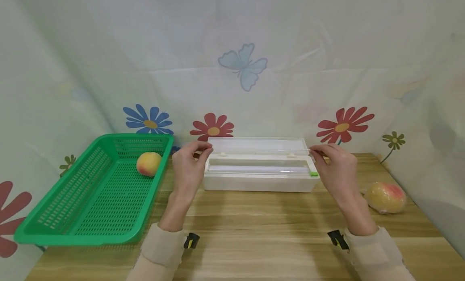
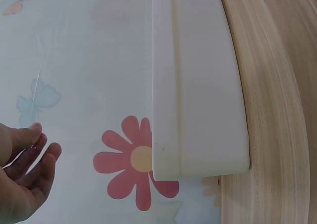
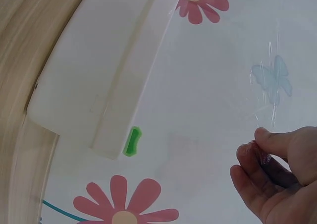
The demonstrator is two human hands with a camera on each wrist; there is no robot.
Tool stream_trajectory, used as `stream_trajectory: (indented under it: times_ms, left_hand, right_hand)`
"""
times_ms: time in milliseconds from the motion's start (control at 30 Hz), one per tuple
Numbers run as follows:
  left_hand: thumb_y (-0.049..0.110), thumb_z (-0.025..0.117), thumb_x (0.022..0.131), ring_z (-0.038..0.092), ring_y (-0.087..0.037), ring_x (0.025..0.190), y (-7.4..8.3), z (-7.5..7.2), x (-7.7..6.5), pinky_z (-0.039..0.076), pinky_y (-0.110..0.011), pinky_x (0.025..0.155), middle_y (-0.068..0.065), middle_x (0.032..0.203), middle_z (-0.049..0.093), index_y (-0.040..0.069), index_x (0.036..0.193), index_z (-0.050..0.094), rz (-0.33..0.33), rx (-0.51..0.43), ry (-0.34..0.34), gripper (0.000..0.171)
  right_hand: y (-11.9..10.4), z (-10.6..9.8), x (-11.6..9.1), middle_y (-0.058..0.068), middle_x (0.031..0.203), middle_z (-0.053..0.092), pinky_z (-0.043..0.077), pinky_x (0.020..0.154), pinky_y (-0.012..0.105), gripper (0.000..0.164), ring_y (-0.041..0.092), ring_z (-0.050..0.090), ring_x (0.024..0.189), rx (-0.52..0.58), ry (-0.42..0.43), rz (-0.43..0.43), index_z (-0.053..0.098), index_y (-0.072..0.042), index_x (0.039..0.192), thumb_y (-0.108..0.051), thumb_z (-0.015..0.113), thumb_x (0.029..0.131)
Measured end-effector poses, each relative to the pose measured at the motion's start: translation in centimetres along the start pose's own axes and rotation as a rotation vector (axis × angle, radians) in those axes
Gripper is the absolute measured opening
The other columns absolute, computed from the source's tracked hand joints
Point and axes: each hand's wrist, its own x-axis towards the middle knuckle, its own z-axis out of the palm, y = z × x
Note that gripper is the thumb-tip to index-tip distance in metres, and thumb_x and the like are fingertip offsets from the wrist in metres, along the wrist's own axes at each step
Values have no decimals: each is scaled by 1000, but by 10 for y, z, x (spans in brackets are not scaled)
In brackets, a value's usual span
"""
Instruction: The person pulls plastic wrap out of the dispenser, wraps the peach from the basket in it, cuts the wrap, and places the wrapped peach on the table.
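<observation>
Left hand, right hand pinching clear plastic film over white oblong box; green plastic basket at box's 9 o'clock.

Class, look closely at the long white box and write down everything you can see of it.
The white box is long and low, and looks like plastic. Its lid stands open at the back, showing a pale roll lying lengthwise inside; a small green piece sits at its right end. It rests flat on the wooden table, long side facing the viewer. In the wrist views, the left grip and right grip are clear of it.
</observation>
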Motion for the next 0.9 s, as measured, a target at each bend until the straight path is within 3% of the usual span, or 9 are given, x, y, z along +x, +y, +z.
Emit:
stream_trajectory:
  times_ms: [167, 433, 900]
  left_hand:
    - [7, 76, 93, 68, -20, 82, 3, -2, 0, 57, -32, 74, -7, 97, 76, 3, 103, 78, -3, -11, 3, 11]
    - [5, 79, 91, 68, -18, 77, 8, -5, 2, 57, -31, 69, -7, 93, 76, 2, 99, 79, 76, -28, 36, 9]
    - [6, 79, 91, 69, -18, 79, 15, -12, 1, 56, -24, 71, -6, 95, 76, 3, 101, 78, 97, -53, 39, 11]
  right_hand:
    - [-5, -5, -1, 18, 93, 74, 34, 74, 6, 10, 34, 72, 81, 4, 7, 21, 78, 4, 98, 5, 78, 88]
    - [-9, -11, -1, 18, 92, 74, 33, 76, 4, 12, 34, 72, 81, 3, 24, 15, 78, 4, 98, 7, 78, 86]
    - [-16, -22, 0, 18, 94, 74, 33, 81, 1, 15, 34, 72, 83, -14, 1, 32, 77, 4, 100, 8, 78, 86]
